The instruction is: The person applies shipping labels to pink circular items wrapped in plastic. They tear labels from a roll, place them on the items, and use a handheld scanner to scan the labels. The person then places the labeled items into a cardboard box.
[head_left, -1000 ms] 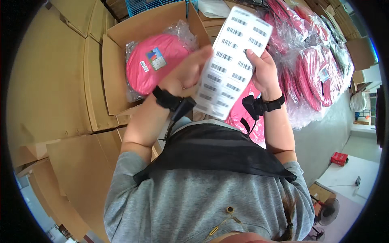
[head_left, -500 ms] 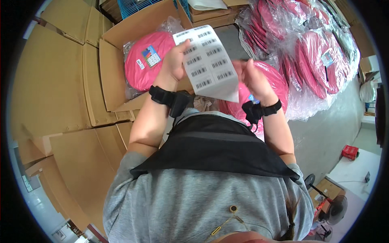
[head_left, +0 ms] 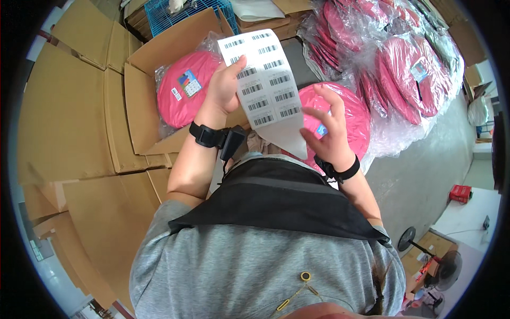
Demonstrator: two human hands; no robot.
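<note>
A white strip of barcode labels (head_left: 265,80) is pinched at its left edge by my left hand (head_left: 226,85), thumb on top. Black barcodes run down it in two columns, and its lower end is blank and hangs toward me. Beside the lower right edge, my right hand (head_left: 334,133) is raised with fingers spread and bent; I cannot tell whether a fingertip touches the strip. Beneath that hand lies a round pink item in clear plastic (head_left: 353,114). A similar pink round item (head_left: 178,106) with a colourful label rests in an open cardboard box (head_left: 135,101) at the left.
Large cardboard boxes (head_left: 64,101) line the left side. Many pink rounds in clear plastic (head_left: 398,80) are heaped at the far right on a grey floor (head_left: 409,175). A blue wire crate (head_left: 186,16) stands behind the open box. A fan (head_left: 446,271) is at the lower right.
My right hand has moved down along the strip's right edge and its fingers have spread. The left hand still grips the strip. The surroundings have shifted slightly in the picture.
</note>
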